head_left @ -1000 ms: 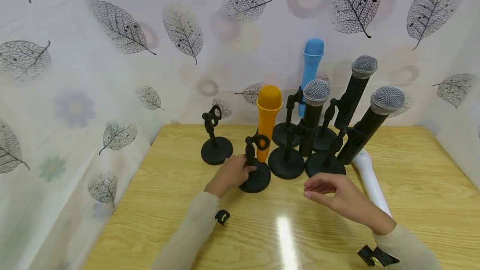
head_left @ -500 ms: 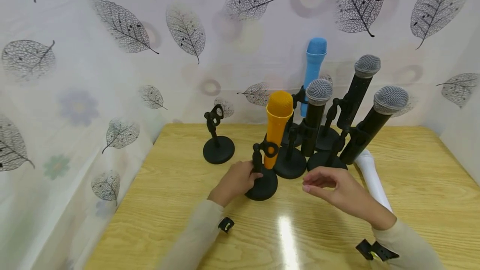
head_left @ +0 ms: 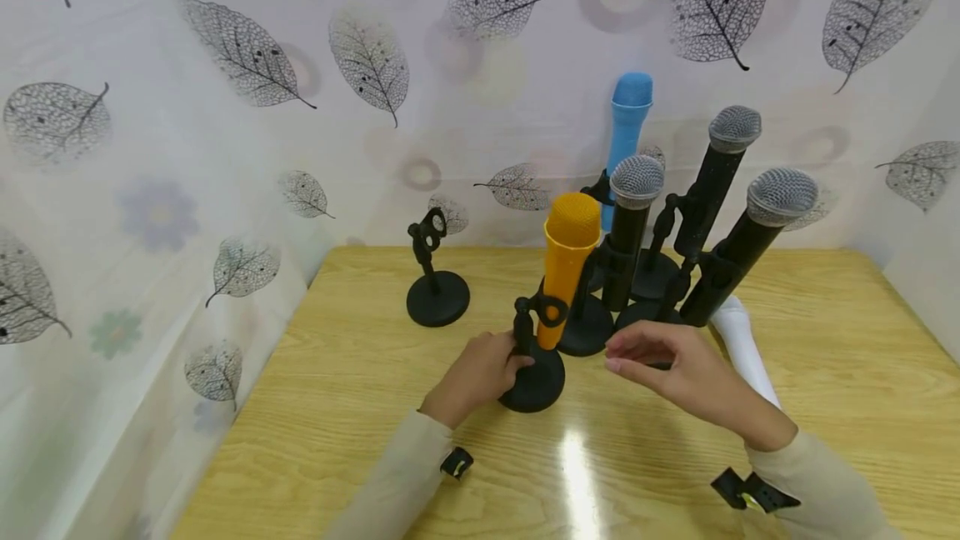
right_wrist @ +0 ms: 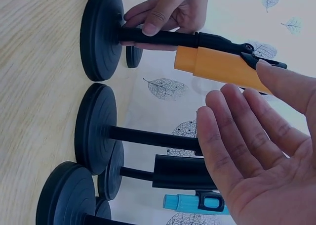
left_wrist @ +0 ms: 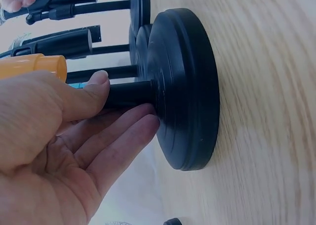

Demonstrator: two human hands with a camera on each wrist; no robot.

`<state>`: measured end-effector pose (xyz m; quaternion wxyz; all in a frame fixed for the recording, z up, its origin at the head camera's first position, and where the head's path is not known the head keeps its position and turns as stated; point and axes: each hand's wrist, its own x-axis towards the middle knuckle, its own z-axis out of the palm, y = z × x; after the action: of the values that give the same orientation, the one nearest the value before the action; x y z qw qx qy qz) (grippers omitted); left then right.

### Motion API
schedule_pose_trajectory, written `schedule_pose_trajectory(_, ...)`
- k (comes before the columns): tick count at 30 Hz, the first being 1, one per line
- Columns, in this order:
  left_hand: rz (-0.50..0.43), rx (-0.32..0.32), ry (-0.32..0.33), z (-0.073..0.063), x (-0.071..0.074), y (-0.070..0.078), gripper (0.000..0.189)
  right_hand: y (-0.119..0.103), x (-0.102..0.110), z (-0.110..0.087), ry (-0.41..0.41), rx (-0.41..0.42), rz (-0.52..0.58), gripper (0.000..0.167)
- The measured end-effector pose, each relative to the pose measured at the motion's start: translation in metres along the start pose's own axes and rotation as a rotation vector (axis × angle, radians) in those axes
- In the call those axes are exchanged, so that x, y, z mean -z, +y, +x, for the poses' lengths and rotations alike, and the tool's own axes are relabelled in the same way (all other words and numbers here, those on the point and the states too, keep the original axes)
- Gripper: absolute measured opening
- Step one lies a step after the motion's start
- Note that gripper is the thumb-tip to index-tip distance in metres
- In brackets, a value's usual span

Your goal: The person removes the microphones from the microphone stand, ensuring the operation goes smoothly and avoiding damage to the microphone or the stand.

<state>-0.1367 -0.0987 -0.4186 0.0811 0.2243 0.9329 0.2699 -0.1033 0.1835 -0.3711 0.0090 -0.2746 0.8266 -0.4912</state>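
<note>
In the head view my left hand [head_left: 480,373] grips the post of a black desktop microphone stand [head_left: 536,386]. An orange microphone [head_left: 570,248] sits in that stand's clip, head up and slightly tilted. The left wrist view shows thumb and fingers around the post, just above the round base [left_wrist: 182,91]. My right hand [head_left: 675,365] hovers right of the stand, fingers loosely bent, with nothing in its grasp. From the right wrist, its thumb overlaps the clip end of the orange microphone [right_wrist: 222,69]; whether they touch I cannot tell.
Several black microphones [head_left: 630,232] with silver heads and a blue microphone [head_left: 626,132] stand in stands behind and right. A white microphone [head_left: 746,352] lies beside my right wrist. A bare stand [head_left: 438,298] is at back left. The patterned backdrop [head_left: 390,165] borders the table.
My left hand has brought the stand with the orange microphone toward me and to the right, apart from the bare stand. The right hand has barely moved.
</note>
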Motion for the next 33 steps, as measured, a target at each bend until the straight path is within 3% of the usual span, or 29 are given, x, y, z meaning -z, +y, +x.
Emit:
schedule_pose_trajectory(5, -0.002, -0.032, 0.009, -0.004, -0.002, 0.005, 0.006, -0.005, 0.001, 0.001, 0.014, -0.011, -0.009, 0.014)
schedule_pose_trajectory(21, -0.015, -0.047, -0.023, -0.010, -0.010, 0.019, 0.008, -0.018, 0.002, 0.009, 0.105, -0.017, 0.010, 0.030)
schedule_pose_trajectory(33, 0.021, -0.065, -0.007, -0.012, -0.017, 0.026, 0.007, -0.026, 0.002, 0.014, 0.157, -0.006, 0.019, 0.039)
